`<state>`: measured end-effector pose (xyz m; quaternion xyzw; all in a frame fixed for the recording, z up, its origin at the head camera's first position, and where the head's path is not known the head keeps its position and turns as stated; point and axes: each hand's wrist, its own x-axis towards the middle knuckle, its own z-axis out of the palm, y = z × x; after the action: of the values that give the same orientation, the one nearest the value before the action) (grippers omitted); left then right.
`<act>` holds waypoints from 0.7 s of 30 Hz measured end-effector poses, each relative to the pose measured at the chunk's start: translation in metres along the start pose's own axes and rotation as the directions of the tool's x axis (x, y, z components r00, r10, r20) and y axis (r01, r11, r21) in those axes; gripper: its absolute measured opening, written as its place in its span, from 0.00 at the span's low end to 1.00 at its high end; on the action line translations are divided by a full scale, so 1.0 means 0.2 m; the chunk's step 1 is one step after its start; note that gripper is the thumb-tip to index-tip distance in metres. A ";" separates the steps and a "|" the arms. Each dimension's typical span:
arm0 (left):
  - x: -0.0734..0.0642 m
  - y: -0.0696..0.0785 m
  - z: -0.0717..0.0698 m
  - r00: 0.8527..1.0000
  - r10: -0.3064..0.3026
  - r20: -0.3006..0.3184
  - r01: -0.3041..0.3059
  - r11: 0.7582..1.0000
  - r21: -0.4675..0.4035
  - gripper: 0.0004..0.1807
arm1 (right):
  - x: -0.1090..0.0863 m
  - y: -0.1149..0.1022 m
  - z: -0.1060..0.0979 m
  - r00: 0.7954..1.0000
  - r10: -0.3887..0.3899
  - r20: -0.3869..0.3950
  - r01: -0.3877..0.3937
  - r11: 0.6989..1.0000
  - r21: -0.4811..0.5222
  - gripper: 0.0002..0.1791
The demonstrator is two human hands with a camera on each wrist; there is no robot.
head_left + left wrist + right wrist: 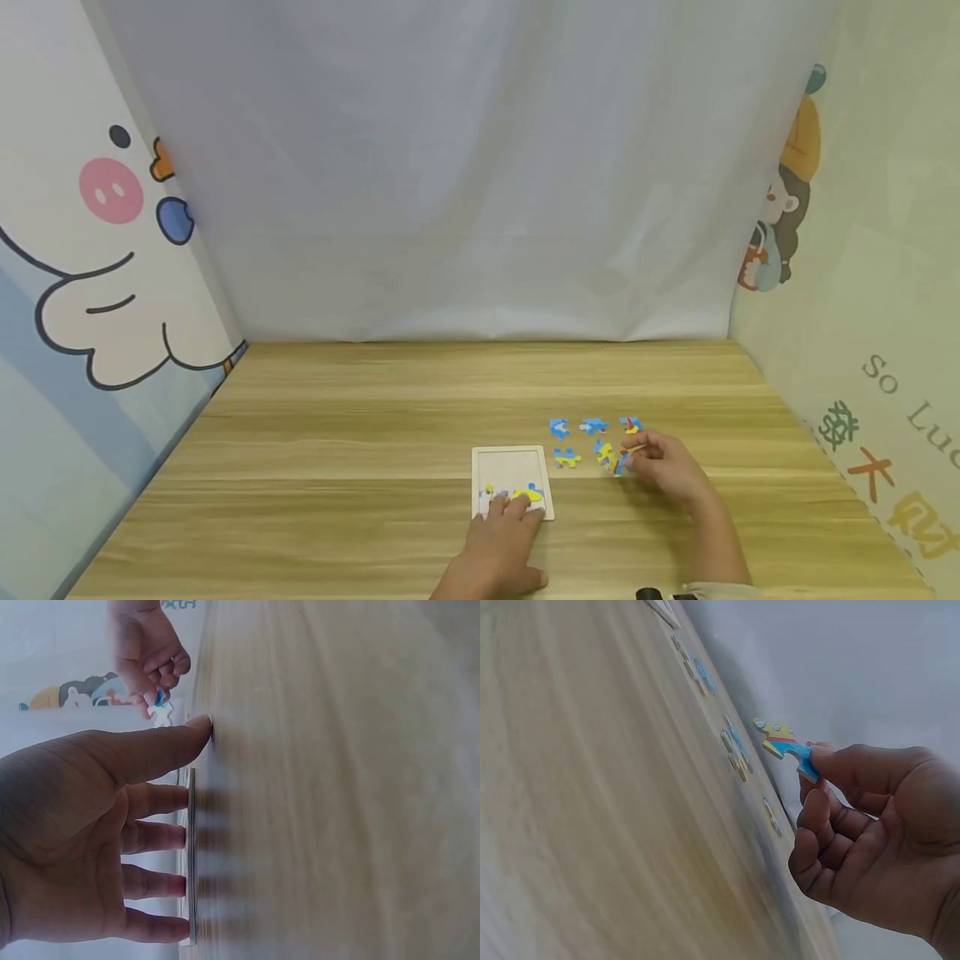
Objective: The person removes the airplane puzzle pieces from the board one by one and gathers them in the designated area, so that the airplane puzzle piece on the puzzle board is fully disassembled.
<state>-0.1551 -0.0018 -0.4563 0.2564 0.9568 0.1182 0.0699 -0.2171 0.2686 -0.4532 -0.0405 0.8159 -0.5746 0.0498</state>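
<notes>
A jigsaw puzzle piece [786, 744] in blue, red and yellow is pinched between the thumb and forefinger of my right hand [671, 471]. It is held up off the table in the right wrist view. My left hand [504, 546] rests its fingertips on the near edge of a pale square puzzle tray [510, 461], fingers fairly straight and the thumb out to the side. Inside the tray's near part lie fitted pieces, among them a yellow and blue one [529, 496]; the fingers partly cover them.
Several loose pieces lie right of the tray, including a blue one [559, 428] and a yellow-blue one [567, 458]. The wooden table [337, 467] ends at a pale curtain [450, 208] behind. Printed cartoon panels stand left and right.
</notes>
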 end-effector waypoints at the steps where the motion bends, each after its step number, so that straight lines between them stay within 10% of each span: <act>1: 0.00 0.00 0.00 1.000 0.001 0.001 -0.001 1.000 0.004 0.39 | 0.00 0.01 -0.01 1.000 -0.007 -0.003 0.007 1.000 0.001 0.15; 21: 0.01 0.01 0.01 0.999 -0.019 0.039 0.018 1.000 0.025 0.41 | 0.06 0.11 -0.11 0.962 0.179 -0.207 -0.178 0.984 0.024 0.15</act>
<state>-0.1551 0.0007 -0.4586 0.2504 0.9590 0.1005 0.0864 -0.2323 0.2950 -0.4674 0.0938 0.8155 -0.5708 0.0159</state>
